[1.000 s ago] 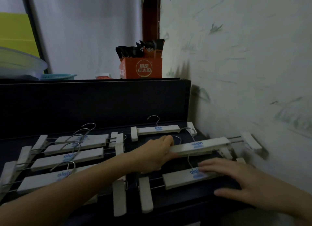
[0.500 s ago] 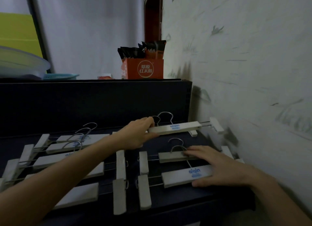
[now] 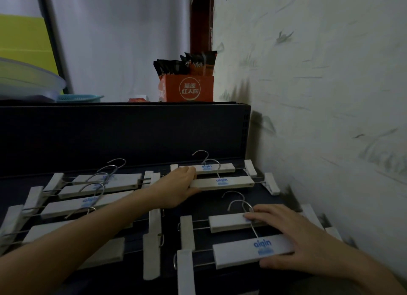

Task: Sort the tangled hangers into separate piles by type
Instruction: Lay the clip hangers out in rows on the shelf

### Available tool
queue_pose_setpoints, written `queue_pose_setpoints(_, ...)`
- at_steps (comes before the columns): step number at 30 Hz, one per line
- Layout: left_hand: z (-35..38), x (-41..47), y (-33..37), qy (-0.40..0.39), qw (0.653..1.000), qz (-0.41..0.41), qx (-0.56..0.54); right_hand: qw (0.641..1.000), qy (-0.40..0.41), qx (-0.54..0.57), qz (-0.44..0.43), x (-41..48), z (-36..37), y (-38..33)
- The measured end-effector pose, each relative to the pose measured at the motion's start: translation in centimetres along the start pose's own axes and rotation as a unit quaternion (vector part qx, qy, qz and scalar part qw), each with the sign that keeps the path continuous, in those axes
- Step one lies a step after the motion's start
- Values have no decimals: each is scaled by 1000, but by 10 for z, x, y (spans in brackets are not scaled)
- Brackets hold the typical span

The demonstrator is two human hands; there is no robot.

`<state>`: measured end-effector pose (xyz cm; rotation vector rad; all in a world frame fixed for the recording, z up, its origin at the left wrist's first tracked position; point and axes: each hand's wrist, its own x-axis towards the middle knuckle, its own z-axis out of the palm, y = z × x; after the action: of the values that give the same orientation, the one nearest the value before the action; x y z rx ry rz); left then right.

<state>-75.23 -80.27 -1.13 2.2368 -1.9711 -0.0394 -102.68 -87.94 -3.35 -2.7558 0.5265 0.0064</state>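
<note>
View: head camera, looking forward and down over a dark tabletop (image 3: 211, 203); light is dim.
Left hand (image 3: 176, 188): reaches across from the left and clasps the left end of the second hanger (image 3: 222, 183), fingers curled over the top of the bar, thumb along its near edge.
Right hand (image 3: 304, 239): spread flat and relaxed, grasping nothing. The fingertips rest on the bar of the third hanger (image 3: 226, 224); the thumb lies against the near edge of the nearest hanger (image 3: 248, 253).
Right group: four white clip hangers lie one behind another. The rear hanger (image 3: 217, 169) lies just beyond the second, bars close and parallel. Third and nearest lie together, their hooks overlapping.
Left pile (image 3: 97, 191): several like hangers fanned over each other, hooks pointing back.
Edges: a dark back panel (image 3: 123, 136) closes the far side, with an orange box (image 3: 187, 89) on top. The wall (image 3: 330, 118) runs along the right, and the right-end clips of the rear pair sit near it. Whether the nearer clips touch it I cannot tell; the right hand covers them.
Open room: a bare strip of tabletop shows between the second and third hangers; only a narrow gap parts the two groups.
</note>
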Motion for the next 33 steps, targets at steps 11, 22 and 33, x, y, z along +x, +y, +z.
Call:
queue_pose_setpoints(11,5,6,2,-24,994,-31,102,1000,24,-2,-15,3,1,3)
queue_pose_setpoints(22,-10,-26,35,-61,977,125,-162,986,157,-20,-41,-12,5,2)
queue_pose_setpoints(33,1,-34,43,-106,979,149,-91,979,188,25,-67,-26,9,8)
